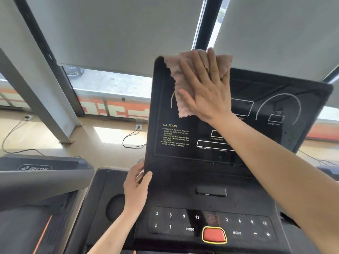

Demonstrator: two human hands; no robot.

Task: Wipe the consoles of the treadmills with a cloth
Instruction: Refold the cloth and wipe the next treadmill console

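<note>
A single pinkish cloth [185, 85] was seen pressed flat against the upper left part of the black treadmill console [256, 114], its top edge reaching over the console's upper rim. It was held there by the right hand [207, 88], whose fingers [212, 63] were laid out nearly straight and slightly spread over the fabric, with the thumb stretched out toward the left; nothing was pinched, the cloth being kept in place by the flat palm. Part of the display was hidden by the hand, the forearm and the cloth, while a white CAUTION notice [175, 135] was left showing below the cloth. The console's lower left edge was gripped by the left hand [136, 182], the thumb lying on the front face and the other fingers curled around behind the edge, mostly out of sight. Below the display a keypad panel [211, 224] was seen, marked with numbers, arrows, PROG and MODE, and one red button [214, 235] ringed in yellow was set at its middle. A round cup recess [114, 208] lay left of the keypad. A second treadmill [36, 180] was partly seen at the left. Beyond them, grey window blinds [119, 33] were drawn most of the way down, and two black cables [132, 140] were seen running over the wooden floor [88, 136] to wall sockets.
</note>
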